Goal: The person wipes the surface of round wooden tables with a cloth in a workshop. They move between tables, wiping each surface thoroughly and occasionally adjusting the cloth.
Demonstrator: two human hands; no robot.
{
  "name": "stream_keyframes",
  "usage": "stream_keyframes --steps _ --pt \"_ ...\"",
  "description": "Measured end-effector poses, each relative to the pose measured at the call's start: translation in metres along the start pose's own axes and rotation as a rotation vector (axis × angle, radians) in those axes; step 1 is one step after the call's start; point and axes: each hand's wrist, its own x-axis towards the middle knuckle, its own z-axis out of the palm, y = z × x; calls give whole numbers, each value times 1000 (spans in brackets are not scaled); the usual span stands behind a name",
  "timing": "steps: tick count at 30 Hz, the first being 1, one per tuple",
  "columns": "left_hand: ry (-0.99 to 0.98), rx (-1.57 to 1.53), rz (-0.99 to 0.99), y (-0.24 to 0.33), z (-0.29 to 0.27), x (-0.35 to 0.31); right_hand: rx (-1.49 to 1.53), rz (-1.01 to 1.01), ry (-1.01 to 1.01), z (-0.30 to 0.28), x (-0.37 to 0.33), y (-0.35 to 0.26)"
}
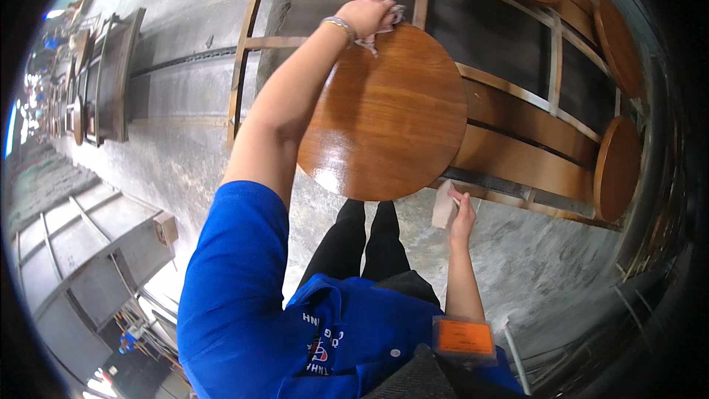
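Note:
A round, glossy brown wooden top (402,118) lies in front of me, its far edge over a slatted wooden frame. My left hand (365,18) reaches to its far edge, fingers closed on a crumpled pale cloth (382,35) that touches the wood. Low at the right, near the top's near edge, my right hand (463,219) pinches a flat beige piece (444,205). Whether that piece is a sanding pad or a folded cloth I cannot make out.
The wooden frame (555,66) with dark gaps extends to the right. More round brown tops (617,170) stand along its far right end and upper edge. A metal-framed bench (81,240) is at the lower left. Another wooden rack (125,77) stands farther left on the concrete floor (185,170).

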Motion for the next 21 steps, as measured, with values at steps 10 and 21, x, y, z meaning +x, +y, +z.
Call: stream_keyframes --steps 10,21 --pt "371 -225 -689 -50 50 -253 -287 -110 -81 60 37 -38" --pt "705 -542 -1207 150 159 -344 -393 -54 -190 56 37 -65"
